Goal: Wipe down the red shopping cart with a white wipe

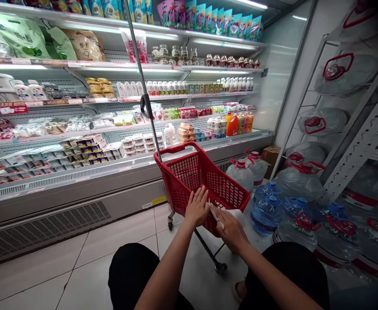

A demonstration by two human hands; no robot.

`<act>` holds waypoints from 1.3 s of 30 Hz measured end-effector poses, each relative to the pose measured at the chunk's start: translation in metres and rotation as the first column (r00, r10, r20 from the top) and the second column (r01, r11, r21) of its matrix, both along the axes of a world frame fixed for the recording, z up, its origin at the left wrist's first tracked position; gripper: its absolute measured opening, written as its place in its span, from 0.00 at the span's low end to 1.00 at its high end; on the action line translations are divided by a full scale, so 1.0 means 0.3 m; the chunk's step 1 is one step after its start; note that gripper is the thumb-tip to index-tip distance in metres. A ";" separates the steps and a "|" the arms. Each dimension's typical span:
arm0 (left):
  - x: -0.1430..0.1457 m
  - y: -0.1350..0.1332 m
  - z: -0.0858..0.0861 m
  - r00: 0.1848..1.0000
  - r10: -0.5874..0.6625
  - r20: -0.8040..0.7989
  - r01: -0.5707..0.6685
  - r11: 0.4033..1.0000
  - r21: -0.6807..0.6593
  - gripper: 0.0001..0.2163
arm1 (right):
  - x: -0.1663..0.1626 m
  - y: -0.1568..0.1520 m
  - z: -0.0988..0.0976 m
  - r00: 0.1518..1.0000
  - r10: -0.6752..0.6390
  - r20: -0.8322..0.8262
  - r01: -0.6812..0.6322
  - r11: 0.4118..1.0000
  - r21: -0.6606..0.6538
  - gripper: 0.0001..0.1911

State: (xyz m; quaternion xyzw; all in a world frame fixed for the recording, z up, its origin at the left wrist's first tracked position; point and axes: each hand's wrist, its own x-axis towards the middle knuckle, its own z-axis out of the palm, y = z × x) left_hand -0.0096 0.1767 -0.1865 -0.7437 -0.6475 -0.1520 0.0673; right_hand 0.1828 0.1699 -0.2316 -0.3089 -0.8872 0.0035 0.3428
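A red plastic shopping basket on wheels stands on the tiled floor in front of me, its long metal handle rising up and to the left. My left hand lies flat against the near side of the basket, fingers spread. My right hand presses a white cloth or wipe against the same side, low on the basket's right corner. My knees in black trousers show at the bottom.
An open refrigerated case with shelves of dairy, drinks and packaged food runs along the left and back. Several large water jugs with red and blue caps crowd the floor at right, beside a white metal rack.
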 end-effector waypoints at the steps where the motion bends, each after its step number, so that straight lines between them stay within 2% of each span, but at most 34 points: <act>1: -0.015 -0.008 0.004 1.000 0.013 0.014 -0.013 1.000 -0.011 0.28 | 0.017 0.003 -0.008 0.999 0.035 0.015 -0.035 0.999 0.004 0.37; 3: -0.044 -0.025 0.014 0.998 0.051 0.047 -0.050 0.998 -0.025 0.28 | 0.072 0.032 -0.023 0.995 0.088 0.054 -0.089 0.996 0.007 0.36; 6: -0.058 -0.045 0.011 0.986 0.136 0.099 -0.134 0.991 -0.025 0.37 | 0.173 0.131 -0.035 0.991 0.097 0.094 -0.095 0.995 -0.024 0.33; 9: -0.035 -0.052 -0.017 0.976 0.175 0.131 -0.176 0.984 -0.001 0.41 | 0.237 0.241 -0.043 0.997 0.005 0.083 -0.001 0.999 -0.048 0.30; 11: -0.018 -0.046 -0.036 0.975 0.169 0.146 -0.172 0.985 0.014 0.42 | 0.231 0.266 -0.051 0.997 -0.067 0.049 0.069 0.997 -0.038 0.30; 13: -0.007 -0.037 -0.046 0.976 0.154 0.154 -0.159 0.987 0.017 0.42 | 0.178 0.234 -0.063 0.996 -0.087 0.010 0.087 0.996 -0.005 0.31; 18: -0.009 -0.040 -0.036 0.976 0.170 0.133 -0.172 0.985 0.002 0.37 | -0.042 0.020 -0.069 1.000 0.004 0.000 -0.004 0.999 0.039 0.35; 21: -0.034 -0.063 -0.031 0.979 0.164 0.118 -0.167 0.986 0.014 0.34 | -0.091 -0.038 -0.045 0.998 0.054 0.012 -0.054 0.998 0.023 0.38; 23: -0.057 -0.078 -0.029 0.985 0.128 0.115 -0.133 0.990 0.037 0.35 | -0.062 -0.011 -0.026 0.989 0.138 0.056 -0.139 0.990 0.011 0.38; 26: -0.084 -0.087 -0.025 0.991 0.090 0.102 -0.094 0.995 0.034 0.36 | 0.047 0.109 -0.008 0.973 0.198 0.119 -0.197 0.980 -0.014 0.34; 30: -0.087 -0.077 -0.022 0.994 0.080 0.071 -0.080 0.997 -0.010 0.36 | 0.206 0.303 -0.020 0.989 0.043 0.144 -0.039 0.999 -0.029 0.28; 32: -0.084 -0.068 -0.025 0.995 0.069 0.072 -0.069 0.998 -0.004 0.36 | 0.250 0.357 -0.038 0.990 -0.025 0.136 0.028 0.999 -0.020 0.28; 35: -0.097 -0.056 -0.027 0.996 0.029 0.089 -0.030 0.999 0.018 0.36 | 0.245 0.343 -0.061 0.994 -0.068 0.085 0.068 0.998 0.003 0.28; 39: -0.139 -0.038 -0.011 0.997 0.016 0.070 -0.016 1.000 -0.002 0.34 | 0.128 0.202 -0.058 0.997 -0.012 0.070 0.012 1.000 0.000 0.29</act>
